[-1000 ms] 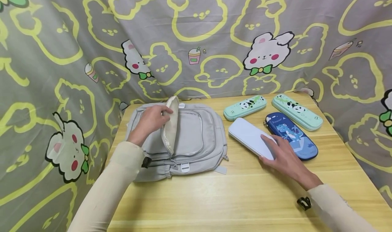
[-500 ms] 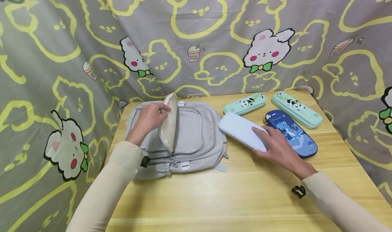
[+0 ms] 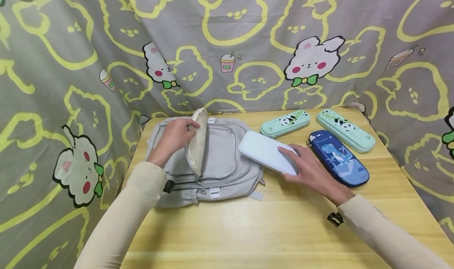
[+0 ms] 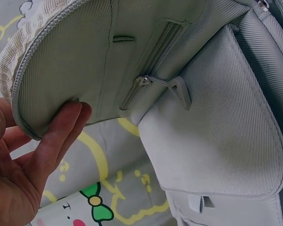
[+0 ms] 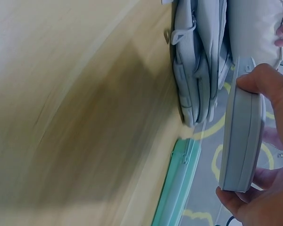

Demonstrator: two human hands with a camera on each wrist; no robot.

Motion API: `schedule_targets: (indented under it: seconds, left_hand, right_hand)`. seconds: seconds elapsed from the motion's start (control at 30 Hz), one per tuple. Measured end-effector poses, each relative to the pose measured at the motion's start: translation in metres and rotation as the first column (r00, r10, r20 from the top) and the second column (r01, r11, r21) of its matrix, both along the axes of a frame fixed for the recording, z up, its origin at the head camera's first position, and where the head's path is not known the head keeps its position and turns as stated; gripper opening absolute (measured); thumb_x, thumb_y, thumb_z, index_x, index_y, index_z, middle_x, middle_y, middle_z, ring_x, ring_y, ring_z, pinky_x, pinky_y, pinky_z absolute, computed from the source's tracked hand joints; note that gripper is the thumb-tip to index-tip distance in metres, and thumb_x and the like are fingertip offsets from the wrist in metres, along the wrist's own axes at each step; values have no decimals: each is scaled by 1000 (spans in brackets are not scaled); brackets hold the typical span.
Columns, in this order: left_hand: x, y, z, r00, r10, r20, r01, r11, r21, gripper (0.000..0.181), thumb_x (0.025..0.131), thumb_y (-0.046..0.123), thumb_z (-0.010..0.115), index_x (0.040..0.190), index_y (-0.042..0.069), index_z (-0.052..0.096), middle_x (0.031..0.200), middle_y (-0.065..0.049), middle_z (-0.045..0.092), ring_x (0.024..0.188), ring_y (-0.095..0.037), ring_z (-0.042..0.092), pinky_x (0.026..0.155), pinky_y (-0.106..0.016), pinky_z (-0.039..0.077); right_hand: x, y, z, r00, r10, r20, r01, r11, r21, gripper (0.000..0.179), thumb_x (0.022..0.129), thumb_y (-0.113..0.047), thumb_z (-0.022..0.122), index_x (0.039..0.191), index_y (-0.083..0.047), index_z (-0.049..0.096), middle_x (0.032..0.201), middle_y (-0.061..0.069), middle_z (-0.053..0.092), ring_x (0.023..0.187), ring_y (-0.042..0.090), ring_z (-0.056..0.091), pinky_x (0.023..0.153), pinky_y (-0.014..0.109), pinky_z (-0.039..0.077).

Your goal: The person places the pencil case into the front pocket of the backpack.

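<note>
A grey backpack (image 3: pixel 220 150) lies flat on the table, its front pocket flap (image 3: pixel 199 142) lifted upright. My left hand (image 3: pixel 177 137) pinches the flap's edge; in the left wrist view the fingers (image 4: pixel 61 132) press on its outer face, near a short zip. My right hand (image 3: pixel 308 170) grips a pale blue pencil case (image 3: pixel 264 148) across its near end, thumb on one side and fingers on the other. The case's far end overlaps the backpack's right side in the head view. From the right wrist, the pencil case (image 5: pixel 243 136) hangs above the table.
Behind the right hand lies a dark blue dinosaur pencil case (image 3: pixel 338 156). Two mint green panda cases, one at the back middle (image 3: pixel 285 123) and another at the back right (image 3: pixel 345 130), rest on the wooden table (image 3: pixel 234 233). A patterned curtain (image 3: pixel 248 79) hangs behind.
My right hand has lifted the pale blue pencil case and carried it left, from beside the dinosaur case to over the backpack's right edge. The left hand keeps hold of the flap.
</note>
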State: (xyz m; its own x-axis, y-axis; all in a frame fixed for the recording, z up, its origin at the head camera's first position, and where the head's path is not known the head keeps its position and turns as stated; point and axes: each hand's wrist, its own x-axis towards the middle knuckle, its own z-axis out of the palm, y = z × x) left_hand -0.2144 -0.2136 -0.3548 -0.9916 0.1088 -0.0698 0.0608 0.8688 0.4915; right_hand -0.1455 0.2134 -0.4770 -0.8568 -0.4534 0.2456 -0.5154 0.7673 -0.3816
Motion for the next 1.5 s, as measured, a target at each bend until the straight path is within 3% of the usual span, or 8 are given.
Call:
schedule_targets:
  seconds: [0.2, 0.87, 1.13, 1.5]
  left_hand:
    - [0, 0, 1, 1000, 4, 0, -4, 1000, -3, 33, 106, 6, 59, 132, 9, 78, 100, -15, 73, 54, -14, 42, 55, -31, 39]
    - [1, 3, 1, 1000, 8, -23, -8, 1000, 12, 31, 105, 7, 61, 130, 10, 79, 102, -14, 73, 53, -14, 40, 54, -30, 38]
    - [2, 3, -1, 1000, 10, -24, -10, 1000, 20, 32, 104, 7, 61, 130, 10, 80, 88, -12, 67, 51, -13, 37, 52, -29, 36]
    - [1, 4, 1, 1000, 12, -28, -11, 1000, 10, 32, 104, 7, 61, 130, 10, 79, 110, -15, 75, 55, -15, 40, 55, -31, 38]
  right_hand:
    - [-3, -10, 2, 998, 35, 51, -35, 999, 2, 85, 89, -29, 88, 164, -15, 51, 159, 31, 48, 138, 50, 52, 111, 69, 45]
    - [-9, -32, 3, 986, 118, 114, -118, 993, -9, 85, 88, -32, 88, 164, -20, 52, 164, 26, 46, 141, 47, 51, 107, 63, 49]
    - [-8, -35, 1, 985, 146, 97, -147, 989, 8, 86, 87, -32, 88, 164, -18, 52, 162, 27, 47, 139, 46, 52, 108, 62, 49]
    - [-10, -45, 4, 977, 180, 110, -182, 983, 6, 85, 89, -34, 87, 165, -18, 51, 164, 27, 46, 140, 45, 52, 110, 63, 48]
